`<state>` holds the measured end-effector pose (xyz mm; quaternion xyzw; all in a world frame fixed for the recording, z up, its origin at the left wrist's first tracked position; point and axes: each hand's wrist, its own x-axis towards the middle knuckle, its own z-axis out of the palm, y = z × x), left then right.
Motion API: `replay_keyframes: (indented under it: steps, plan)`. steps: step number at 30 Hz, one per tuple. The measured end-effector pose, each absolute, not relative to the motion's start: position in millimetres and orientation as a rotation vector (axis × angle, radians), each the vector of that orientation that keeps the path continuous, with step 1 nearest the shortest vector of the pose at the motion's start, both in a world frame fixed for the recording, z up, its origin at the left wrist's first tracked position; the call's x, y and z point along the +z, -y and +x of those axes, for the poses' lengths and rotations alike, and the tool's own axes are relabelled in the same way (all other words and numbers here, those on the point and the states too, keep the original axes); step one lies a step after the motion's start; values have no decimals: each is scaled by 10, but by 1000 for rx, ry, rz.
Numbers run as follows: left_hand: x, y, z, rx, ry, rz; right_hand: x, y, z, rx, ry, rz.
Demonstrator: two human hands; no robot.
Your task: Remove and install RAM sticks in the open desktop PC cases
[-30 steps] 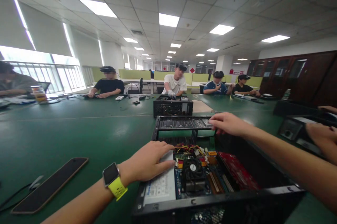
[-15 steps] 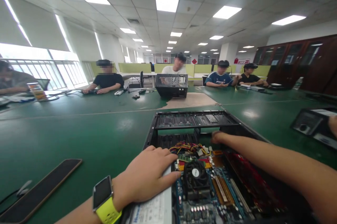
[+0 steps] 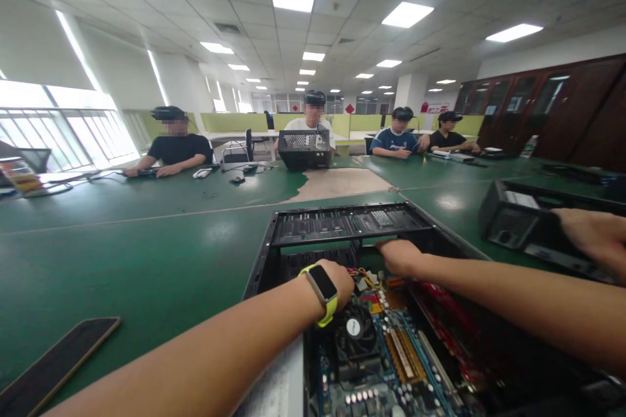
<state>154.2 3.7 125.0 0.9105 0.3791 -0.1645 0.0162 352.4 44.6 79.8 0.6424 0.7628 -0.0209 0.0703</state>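
Observation:
An open black computer case [image 3: 274, 244] lies on the green table before me, its blue motherboard [image 3: 391, 365] and CPU fan [image 3: 353, 332] showing. My left hand [image 3: 340, 277], with a yellow-strapped watch [image 3: 323, 290] on the wrist, reaches deep into the case near a bundle of coloured cables [image 3: 364, 277]; its fingers are hidden behind the wrist. My right hand [image 3: 398, 254] also reaches in at the far end beside the red card [image 3: 443, 312], fingers curled down out of sight. What either hand grips is not visible.
A dark phone [image 3: 53, 361] lies at the near left of the green table [image 3: 147, 254]. Another person's hand [image 3: 594, 234] rests on a second black case [image 3: 513, 221] at right. Several people sit at the far side, one behind a third case [image 3: 303, 149].
My left hand left the power supply's top and reached forward into the case among the cables. My right hand stayed deep at the far end. The view tilted down and shifted slightly.

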Motion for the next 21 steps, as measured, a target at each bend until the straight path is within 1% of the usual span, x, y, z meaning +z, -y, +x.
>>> replay_keyframes:
  steps: [4,7,9,12,16,18,21]
  plan:
    - [894,-254,1781,-649,-1183,2839,1075,-11,3542,86,-2342,1836]
    - [805,-307,1786,-633,-1182,2874,1241,265,3572,123,-2330,1850]
    - [824,-292,1782,-619,-1174,2908,1341,408,3607,90,-2335,1887]
    - [945,-206,1787,-603,-1131,2974,1510,542,3687,-7,-2392,1973]
    - [1240,-30,1678,-528,-1111,3052,1775,576,3805,-181,-2478,2131]
    - [1409,42,1536,-399,-1192,3050,1843,543,3796,-281,-2557,2169]
    - [1610,93,1295,-98,-1448,2937,1738,433,3620,-189,-2819,1998]
